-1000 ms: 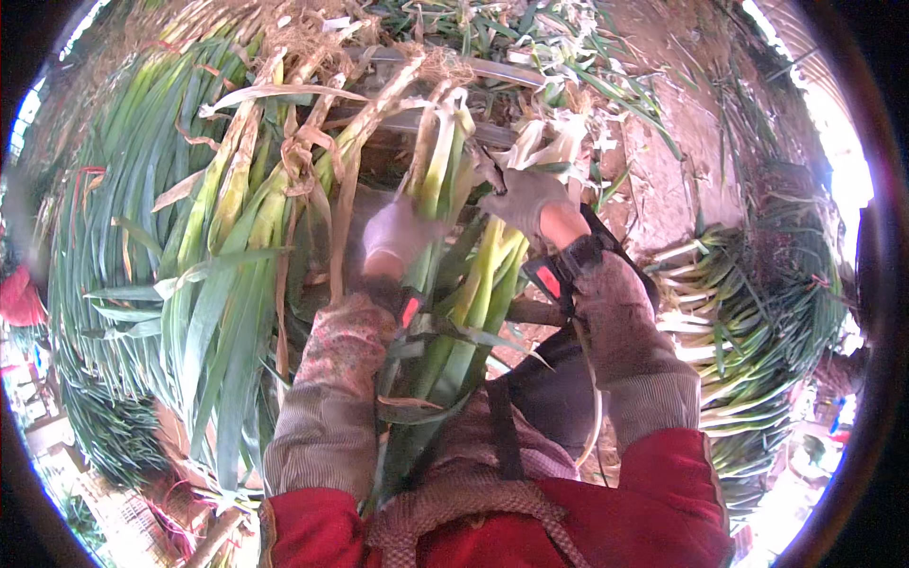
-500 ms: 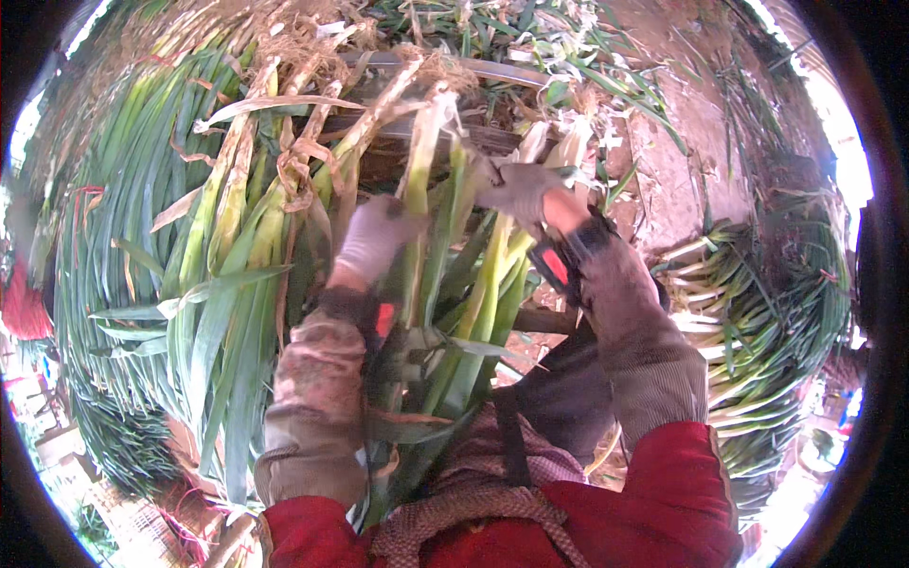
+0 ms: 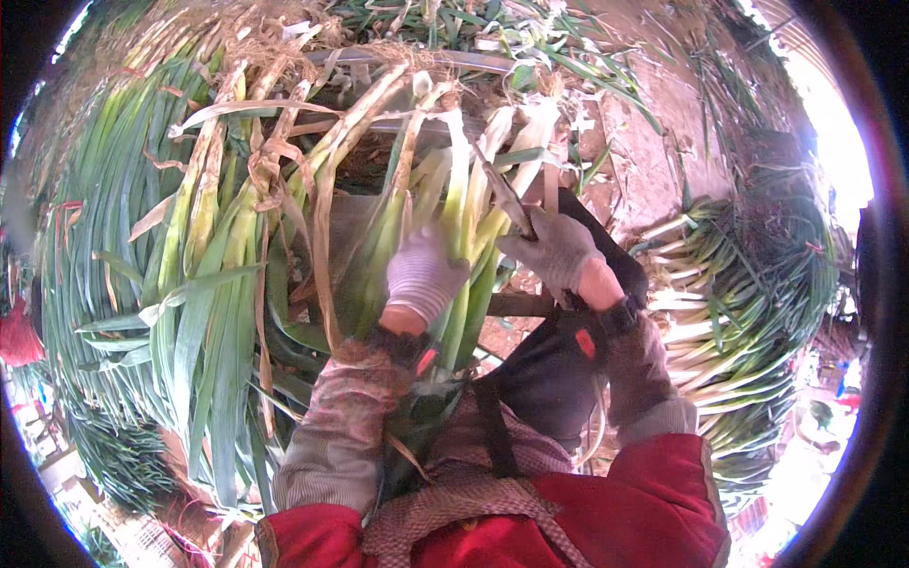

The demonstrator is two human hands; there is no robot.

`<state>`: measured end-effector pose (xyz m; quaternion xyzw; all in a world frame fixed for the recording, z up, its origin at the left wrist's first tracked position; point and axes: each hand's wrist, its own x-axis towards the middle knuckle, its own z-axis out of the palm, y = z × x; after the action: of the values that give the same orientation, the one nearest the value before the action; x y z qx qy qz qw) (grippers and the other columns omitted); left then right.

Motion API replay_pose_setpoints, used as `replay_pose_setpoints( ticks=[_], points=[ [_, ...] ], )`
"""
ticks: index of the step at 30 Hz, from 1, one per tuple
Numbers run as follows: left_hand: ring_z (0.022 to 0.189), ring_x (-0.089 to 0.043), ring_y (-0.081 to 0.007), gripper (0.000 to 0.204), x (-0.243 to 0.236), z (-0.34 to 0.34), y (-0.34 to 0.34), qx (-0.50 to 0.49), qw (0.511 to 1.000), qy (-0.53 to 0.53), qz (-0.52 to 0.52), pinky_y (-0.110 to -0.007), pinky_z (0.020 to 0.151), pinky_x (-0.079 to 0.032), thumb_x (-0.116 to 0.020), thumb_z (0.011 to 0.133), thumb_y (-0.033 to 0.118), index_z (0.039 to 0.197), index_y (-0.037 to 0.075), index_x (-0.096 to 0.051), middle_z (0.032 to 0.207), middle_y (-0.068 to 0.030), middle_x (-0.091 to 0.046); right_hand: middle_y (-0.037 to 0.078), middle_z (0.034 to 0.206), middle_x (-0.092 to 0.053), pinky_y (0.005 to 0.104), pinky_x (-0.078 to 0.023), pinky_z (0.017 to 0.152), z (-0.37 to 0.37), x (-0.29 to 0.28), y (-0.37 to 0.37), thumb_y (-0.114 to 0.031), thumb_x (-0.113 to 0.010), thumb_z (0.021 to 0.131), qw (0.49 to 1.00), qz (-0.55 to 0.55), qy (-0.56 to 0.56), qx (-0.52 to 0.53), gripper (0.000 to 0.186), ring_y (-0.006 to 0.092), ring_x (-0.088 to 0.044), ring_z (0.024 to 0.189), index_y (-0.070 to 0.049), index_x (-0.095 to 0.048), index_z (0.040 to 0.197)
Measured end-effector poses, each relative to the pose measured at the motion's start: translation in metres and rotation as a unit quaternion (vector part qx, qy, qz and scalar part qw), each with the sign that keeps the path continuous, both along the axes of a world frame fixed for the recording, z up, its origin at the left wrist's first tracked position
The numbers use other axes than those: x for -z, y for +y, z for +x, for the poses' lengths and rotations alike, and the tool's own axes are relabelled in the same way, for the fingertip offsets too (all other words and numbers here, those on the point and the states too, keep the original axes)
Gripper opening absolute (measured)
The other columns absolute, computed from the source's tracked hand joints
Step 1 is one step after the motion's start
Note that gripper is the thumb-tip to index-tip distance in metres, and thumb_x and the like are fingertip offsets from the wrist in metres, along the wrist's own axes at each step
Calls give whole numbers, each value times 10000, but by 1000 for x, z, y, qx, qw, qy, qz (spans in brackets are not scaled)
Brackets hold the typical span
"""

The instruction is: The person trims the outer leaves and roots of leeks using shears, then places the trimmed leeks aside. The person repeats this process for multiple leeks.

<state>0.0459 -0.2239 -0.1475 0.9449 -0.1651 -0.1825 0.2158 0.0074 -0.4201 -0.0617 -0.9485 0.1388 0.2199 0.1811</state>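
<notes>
In a pale glove, my left hand (image 3: 424, 276) is closed around a leek (image 3: 433, 185) in the middle of the bundle in front of me, partly blurred. My gloved right hand (image 3: 554, 248) grips a knife (image 3: 502, 189), its dull blade slanting up and left across the white ends of the stalks. Trimmed leeks (image 3: 535, 137) with pale, clean ends lie beside and beyond the blade. To the left of my left hand are untrimmed leeks (image 3: 204, 204) with brown roots and dry outer leaves.
A large heap of green leaves (image 3: 109, 208) fills the left side. On the right, a pile of cleaned leeks (image 3: 705, 293) lies with white ends toward me. Leaf scraps (image 3: 559, 47) are strewn beyond the bundle. A dark bar (image 3: 521, 305) runs under the stalks.
My left hand has moved right and nearer to me, now lower on the stalks. My right hand has shifted slightly nearer to me, and the knife blade shows more clearly.
</notes>
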Motion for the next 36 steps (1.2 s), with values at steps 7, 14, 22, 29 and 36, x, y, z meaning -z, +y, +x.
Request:
replay_pose_setpoints(
  ticks=[7,14,22,29,36],
  points=[
    [946,-688,-412,615,-1,1,2,-7,1000,-1,5,-479,841,-579,-716,794,408,1184,-26,-522,1039,-260,-662,177,792,-682,402,-528,740,72,20,-9,-531,-643,877,1000,-3,-17,-7,565,305,-699,758,16,-641,1020],
    [935,-712,-386,568,9,13,37,-49,978,47,-199,-437,830,-560,-752,837,334,1228,-49,-596,1015,-265,-715,197,866,-714,438,-533,832,71,21,-21,-605,-627,855,997,63,36,34,648,335,-711,844,25,-669,1002],
    [841,-594,-143,347,17,28,69,-107,929,172,-310,-318,803,-510,-709,917,219,1113,-67,-687,937,-79,-714,72,728,-628,334,-511,516,83,23,-8,-486,-694,850,975,198,39,87,521,169,-628,571,13,-632,986],
    [788,-626,-116,320,21,26,78,-147,887,219,-379,-273,747,-518,-709,927,219,1124,-32,-696,913,-36,-703,210,864,-718,448,-540,805,87,17,8,-484,-587,864,997,27,33,-59,515,381,-711,878,15,-697,924],
    [850,-621,-121,351,33,27,83,-151,883,235,-378,-287,793,-508,-692,928,240,1145,-37,-686,955,-48,-699,246,906,-714,448,-524,851,78,5,21,-600,-557,844,998,0,59,-34,663,389,-706,894,29,-704,988]
  ],
)
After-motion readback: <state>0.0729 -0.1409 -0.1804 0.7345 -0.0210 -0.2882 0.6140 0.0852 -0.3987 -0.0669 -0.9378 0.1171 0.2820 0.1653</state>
